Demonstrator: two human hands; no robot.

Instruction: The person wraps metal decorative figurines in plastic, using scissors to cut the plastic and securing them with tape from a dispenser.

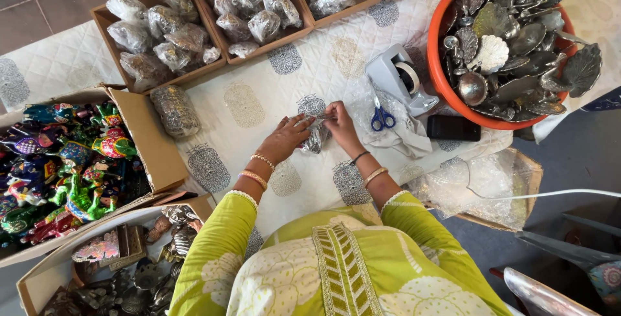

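Observation:
Both my hands rest on a small metal piece wrapped in bubble wrap (316,137) on the white quilted table cover (259,106). My left hand (285,137) presses the wrap from the left with fingers spread over it. My right hand (340,126) pinches the wrap's upper right edge. Blue-handled scissors (382,118) lie just right of my right hand on loose plastic sheet. A grey tape dispenser (402,78) stands beyond them.
An orange tub (439,73) of silver metal dishes sits at the right. Cardboard trays (194,64) of wrapped items line the far side. One wrapped bundle (175,110) lies loose. Boxes of colourful figurines (71,167) and metal pieces (129,277) stand left. A black phone (453,128) and bubble wrap (479,183) lie right.

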